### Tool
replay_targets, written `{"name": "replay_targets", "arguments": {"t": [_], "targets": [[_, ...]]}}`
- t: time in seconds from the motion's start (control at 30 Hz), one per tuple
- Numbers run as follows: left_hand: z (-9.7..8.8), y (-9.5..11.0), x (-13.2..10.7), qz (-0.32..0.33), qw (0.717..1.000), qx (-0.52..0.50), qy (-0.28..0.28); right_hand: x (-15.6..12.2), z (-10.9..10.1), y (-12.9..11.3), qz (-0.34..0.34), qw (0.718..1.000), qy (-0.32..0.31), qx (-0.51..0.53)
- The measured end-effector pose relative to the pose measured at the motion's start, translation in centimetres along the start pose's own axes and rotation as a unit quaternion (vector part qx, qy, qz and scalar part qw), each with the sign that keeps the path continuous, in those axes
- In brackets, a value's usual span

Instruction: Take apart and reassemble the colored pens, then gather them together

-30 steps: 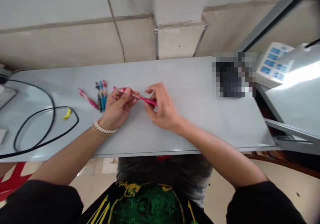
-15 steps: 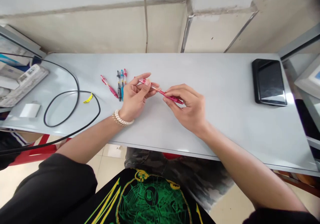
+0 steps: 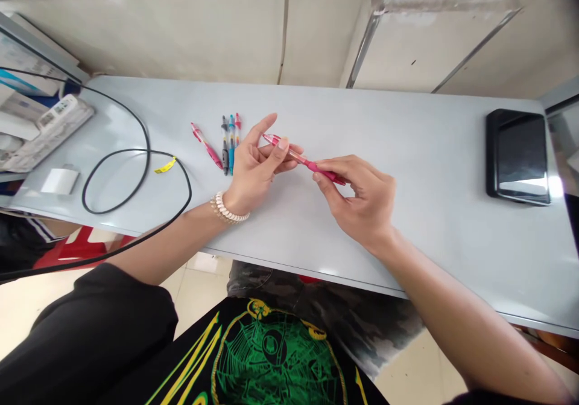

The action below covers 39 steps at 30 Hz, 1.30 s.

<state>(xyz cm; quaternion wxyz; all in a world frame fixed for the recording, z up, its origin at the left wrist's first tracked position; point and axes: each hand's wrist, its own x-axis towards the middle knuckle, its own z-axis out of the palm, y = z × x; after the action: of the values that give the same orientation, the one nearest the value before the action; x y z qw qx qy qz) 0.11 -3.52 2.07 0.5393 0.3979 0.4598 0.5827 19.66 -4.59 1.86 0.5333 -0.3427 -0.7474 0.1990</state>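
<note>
A pink pen point(image 3: 297, 156) with a clear barrel is held between both hands above the grey table, sloping down to the right. My left hand point(image 3: 256, 166) pinches its upper part between thumb and fingers, the index finger raised off it. Around the pink grip end are the thumb and fingertips of my right hand point(image 3: 362, 197). To the left of my left hand lie a black pen point(image 3: 225, 151), a blue pen point(image 3: 231, 145) and a red-topped pen point(image 3: 237, 124), side by side and partly hidden. Another pink pen point(image 3: 207, 145) rests at a slant beside them.
A black cable point(image 3: 85, 194) with a yellow tag point(image 3: 165, 165) loops over the table's left part. Near it sit a white adapter point(image 3: 60, 181) and a white box point(image 3: 49, 133). A black device with a dark screen point(image 3: 519, 156) lies at the right. A wall point(image 3: 217, 37) runs behind the table.
The camera view has shifted, so the table's contents appear moved. Both hands still hold the pink pen, and my left index finger points up more.
</note>
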Motion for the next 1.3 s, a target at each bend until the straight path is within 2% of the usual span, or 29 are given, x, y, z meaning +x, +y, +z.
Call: {"name": "replay_targets", "arguments": {"t": [0.23,0.47,0.77,1.03,1.3], "targets": [[0.00,-0.31,-0.03,0.030,0.999,0.005,-0.010,-0.50,0.32,-0.18,0.063,0.998,-0.003,0.023],[0.20,-0.03,-0.21,0.021,0.999,0.028,0.021,-0.35,0.19,0.37,0.060,0.997,-0.037,0.035],[-0.37,-0.23,0.23,0.030,0.998,0.043,0.027,-0.27,-0.09,0.56,-0.014,0.999,-0.044,-0.021],[-0.21,-0.33,0.12,0.008,0.999,0.022,0.030,-0.47,0.02,0.38,0.026,0.999,-0.039,-0.012],[-0.45,-0.46,0.22,0.030,0.999,0.034,0.025,-0.52,0.05,0.53,0.039,0.998,-0.051,0.021]]}}
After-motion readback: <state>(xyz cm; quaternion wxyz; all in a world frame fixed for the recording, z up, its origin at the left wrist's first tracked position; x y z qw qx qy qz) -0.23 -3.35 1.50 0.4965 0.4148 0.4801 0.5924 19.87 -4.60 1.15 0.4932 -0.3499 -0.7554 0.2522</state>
